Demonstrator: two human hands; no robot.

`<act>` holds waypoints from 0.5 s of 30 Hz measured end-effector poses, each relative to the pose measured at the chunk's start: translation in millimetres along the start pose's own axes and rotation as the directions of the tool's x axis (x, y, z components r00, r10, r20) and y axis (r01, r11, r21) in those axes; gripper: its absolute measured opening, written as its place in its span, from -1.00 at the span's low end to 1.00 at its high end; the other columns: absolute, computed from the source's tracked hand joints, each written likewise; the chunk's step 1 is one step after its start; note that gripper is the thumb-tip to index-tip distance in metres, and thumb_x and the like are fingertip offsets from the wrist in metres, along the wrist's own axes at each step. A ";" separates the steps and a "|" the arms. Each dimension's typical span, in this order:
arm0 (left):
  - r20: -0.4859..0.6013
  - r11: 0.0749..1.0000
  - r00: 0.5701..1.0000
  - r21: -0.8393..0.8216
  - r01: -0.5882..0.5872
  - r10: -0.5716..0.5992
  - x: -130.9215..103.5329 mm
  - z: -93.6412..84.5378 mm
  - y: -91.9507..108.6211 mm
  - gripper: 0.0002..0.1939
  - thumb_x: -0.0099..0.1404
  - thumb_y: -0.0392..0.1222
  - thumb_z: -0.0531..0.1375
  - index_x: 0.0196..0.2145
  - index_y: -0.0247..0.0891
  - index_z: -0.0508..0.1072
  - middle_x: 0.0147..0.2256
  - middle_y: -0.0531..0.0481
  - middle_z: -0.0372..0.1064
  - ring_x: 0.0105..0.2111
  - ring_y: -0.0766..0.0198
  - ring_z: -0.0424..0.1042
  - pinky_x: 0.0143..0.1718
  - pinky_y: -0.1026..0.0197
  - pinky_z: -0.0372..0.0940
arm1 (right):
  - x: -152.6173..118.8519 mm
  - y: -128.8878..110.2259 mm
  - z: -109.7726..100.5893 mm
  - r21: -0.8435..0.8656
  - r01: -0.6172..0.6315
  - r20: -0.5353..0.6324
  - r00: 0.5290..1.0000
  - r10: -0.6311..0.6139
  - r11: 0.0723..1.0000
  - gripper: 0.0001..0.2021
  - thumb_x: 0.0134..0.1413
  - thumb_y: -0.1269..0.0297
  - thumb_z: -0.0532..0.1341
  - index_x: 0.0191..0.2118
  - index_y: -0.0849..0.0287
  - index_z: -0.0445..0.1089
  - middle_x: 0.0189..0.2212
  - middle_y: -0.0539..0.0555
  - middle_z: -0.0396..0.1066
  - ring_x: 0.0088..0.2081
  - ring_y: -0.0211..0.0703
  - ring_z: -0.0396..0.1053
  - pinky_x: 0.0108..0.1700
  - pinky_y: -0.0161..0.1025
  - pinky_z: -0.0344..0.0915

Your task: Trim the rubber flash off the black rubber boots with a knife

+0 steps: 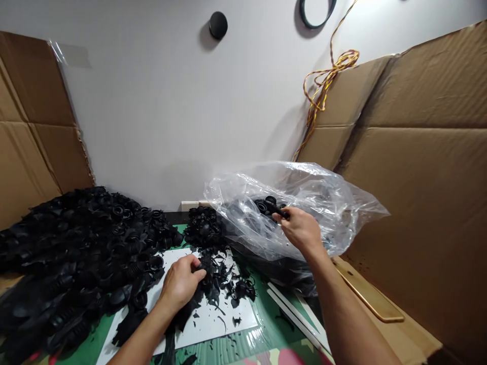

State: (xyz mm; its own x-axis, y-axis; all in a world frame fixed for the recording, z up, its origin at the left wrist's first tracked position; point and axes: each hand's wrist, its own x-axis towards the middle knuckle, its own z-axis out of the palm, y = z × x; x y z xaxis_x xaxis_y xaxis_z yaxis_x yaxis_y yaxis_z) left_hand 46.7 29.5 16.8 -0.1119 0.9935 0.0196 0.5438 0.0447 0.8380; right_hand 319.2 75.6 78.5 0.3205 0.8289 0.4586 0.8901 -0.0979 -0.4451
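Note:
My right hand [301,226] is closed on a black rubber part [280,209], held at the mouth of a clear plastic bag [262,241]. Inside the bag, more black ring-shaped rubber parts [262,205] show behind my fingertips. My left hand [181,280] hovers low over a white board [232,322], its thumb and fingers nearly together. Something small and dark is at those fingertips, too hidden to name. Black rubber scraps [215,276] lie on the board just to the right of my left hand.
A large heap of black ribbed rubber parts [87,243] covers the left side. Cardboard walls [418,167] flank both sides. A gold phone [371,294] lies at the right, near white strips [294,317]. Twisted yellow-brown wire [319,91] hangs against the light wall.

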 end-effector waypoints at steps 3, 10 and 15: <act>0.049 0.969 0.995 -0.227 0.099 -0.090 3.5 -10.4 -2.6 -0.86 -0.13 -0.24 0.25 -0.63 -0.22 0.31 -0.70 0.15 0.22 -0.64 0.29 0.26 -0.60 0.29 0.06 | -14.9 -11.1 0.5 0.336 0.053 -0.102 0.995 -0.019 0.940 -0.73 0.01 0.15 0.14 -0.35 0.24 0.48 -0.46 0.14 0.44 -0.45 -0.09 0.32 -0.44 -0.24 0.12; 0.140 0.756 0.969 -0.606 0.248 -0.206 -10.3 -21.7 -4.0 -0.75 -0.21 -0.19 0.34 -0.59 -0.30 0.35 -0.69 0.07 0.31 -0.69 0.41 0.25 -0.69 0.39 0.10 | -64.4 -64.0 8.8 0.837 0.121 -0.008 0.978 -0.210 0.534 -0.71 0.01 0.04 0.19 -0.37 0.17 0.50 -0.53 0.00 0.26 -0.54 -0.27 0.15 -0.52 -0.31 0.10; 0.170 0.610 0.947 -0.730 0.308 -0.274 -11.3 -20.6 -9.6 -0.81 -0.14 -0.33 0.36 -0.62 -0.35 0.37 -0.70 0.00 0.35 -0.73 0.46 0.24 -0.71 0.42 0.16 | -90.9 -88.6 39.3 0.945 -0.276 0.311 0.924 -0.223 0.174 -0.67 -0.08 -0.03 0.27 -0.42 0.18 0.36 -0.62 -0.05 0.29 -0.60 -0.25 0.28 -0.53 -0.29 0.23</act>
State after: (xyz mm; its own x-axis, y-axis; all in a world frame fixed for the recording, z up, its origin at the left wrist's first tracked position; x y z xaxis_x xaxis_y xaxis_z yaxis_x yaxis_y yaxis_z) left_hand 25.6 15.7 19.8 -0.1134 0.9460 -0.3035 -0.3094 0.2567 0.9156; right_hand 198.4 30.6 46.0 -0.0027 0.9589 0.2838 -0.2397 0.2749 -0.9311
